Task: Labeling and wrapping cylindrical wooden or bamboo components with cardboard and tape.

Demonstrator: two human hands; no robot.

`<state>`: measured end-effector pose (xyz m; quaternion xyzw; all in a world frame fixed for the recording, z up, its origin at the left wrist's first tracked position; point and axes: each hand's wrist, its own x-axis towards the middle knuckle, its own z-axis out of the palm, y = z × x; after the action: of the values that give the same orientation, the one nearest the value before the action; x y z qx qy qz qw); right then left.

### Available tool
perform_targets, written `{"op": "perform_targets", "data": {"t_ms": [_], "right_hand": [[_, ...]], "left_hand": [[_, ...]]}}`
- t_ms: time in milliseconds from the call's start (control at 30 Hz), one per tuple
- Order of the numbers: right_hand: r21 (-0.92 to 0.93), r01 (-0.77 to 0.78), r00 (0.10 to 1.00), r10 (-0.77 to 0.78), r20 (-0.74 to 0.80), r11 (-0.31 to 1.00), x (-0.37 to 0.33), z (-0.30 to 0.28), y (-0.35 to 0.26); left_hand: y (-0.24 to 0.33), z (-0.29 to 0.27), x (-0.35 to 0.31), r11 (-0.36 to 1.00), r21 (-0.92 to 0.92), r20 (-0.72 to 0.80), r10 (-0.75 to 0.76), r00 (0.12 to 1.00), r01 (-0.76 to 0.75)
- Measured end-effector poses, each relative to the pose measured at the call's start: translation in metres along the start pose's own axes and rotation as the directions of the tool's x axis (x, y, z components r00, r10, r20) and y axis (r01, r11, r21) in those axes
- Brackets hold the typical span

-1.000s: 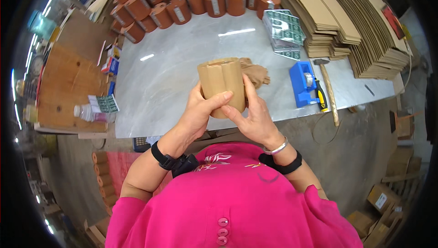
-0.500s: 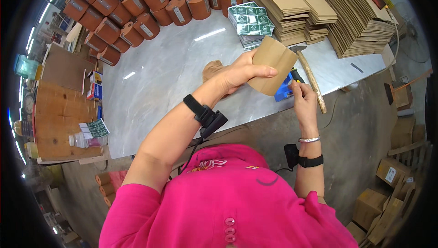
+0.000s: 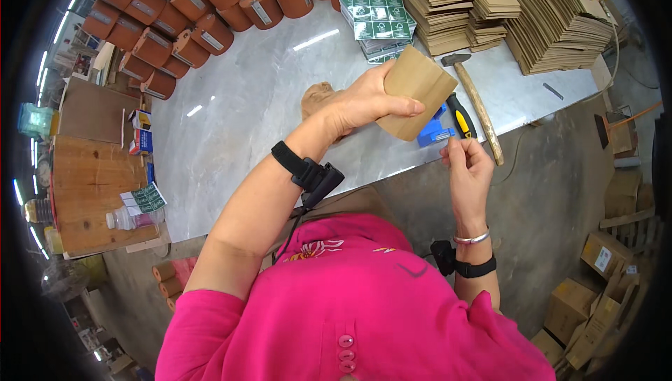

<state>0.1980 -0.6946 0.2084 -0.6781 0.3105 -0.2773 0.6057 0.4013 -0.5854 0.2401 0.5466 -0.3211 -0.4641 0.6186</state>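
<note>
My left hand [image 3: 367, 104] is wrapped round a tan, smooth-sided cylinder [image 3: 420, 90], which it holds tilted above the table's front part. Whether the cylinder is cardboard or wood I cannot tell. My right hand [image 3: 469, 160] is closed in a pinch just off the table edge; anything between the fingertips is too small to make out. Close to it lie a blue plastic tray [image 3: 435, 136], partly hidden by the cylinder, and a black-and-yellow screwdriver [image 3: 462, 116]. A hammer [image 3: 481, 104] with a wooden handle rests just right of these. Crumpled brown paper [image 3: 316, 96] sits behind my left wrist.
Terracotta-coloured cylinders [image 3: 213, 33] with pale label strips are stacked at the back left of the marbled table [image 3: 231, 143]. Green-and-white label sheets [image 3: 378, 17] and stacks of flat cardboard [image 3: 560, 38] stand at the back right. Cartons [image 3: 570, 307] are on the floor at right.
My right hand has drawn back from the blue tray and screwdriver toward me, its fingers pinched. My left hand keeps hold of the tan cylinder. The view has shifted slightly.
</note>
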Motion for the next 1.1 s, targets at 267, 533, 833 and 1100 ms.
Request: {"op": "perform_targets", "data": {"t_ms": [267,533,833,1100], "right_hand": [[0.044,-0.200,0.980,0.199,0.029,0.979,-0.005,-0.001,0.020],[-0.357,0.159,0.986,-0.131,0.102,0.920,-0.005,-0.009,0.012],[-0.206,0.554,0.804,-0.455,0.382,0.807,0.017,0.032,-0.081],[-0.295,0.362,0.910,-0.267,0.318,0.884,0.016,0.045,-0.082]], "left_hand": [[-0.001,0.000,0.000,1.000,0.004,0.013,0.018,1.000,-0.018],[-0.006,0.002,-0.005,0.999,-0.019,0.002,0.039,0.999,-0.039],[0.001,0.011,-0.025,0.984,0.097,-0.107,0.156,0.982,-0.146],[0.005,0.006,-0.046,0.987,0.134,-0.187,0.114,0.976,-0.089]]}}
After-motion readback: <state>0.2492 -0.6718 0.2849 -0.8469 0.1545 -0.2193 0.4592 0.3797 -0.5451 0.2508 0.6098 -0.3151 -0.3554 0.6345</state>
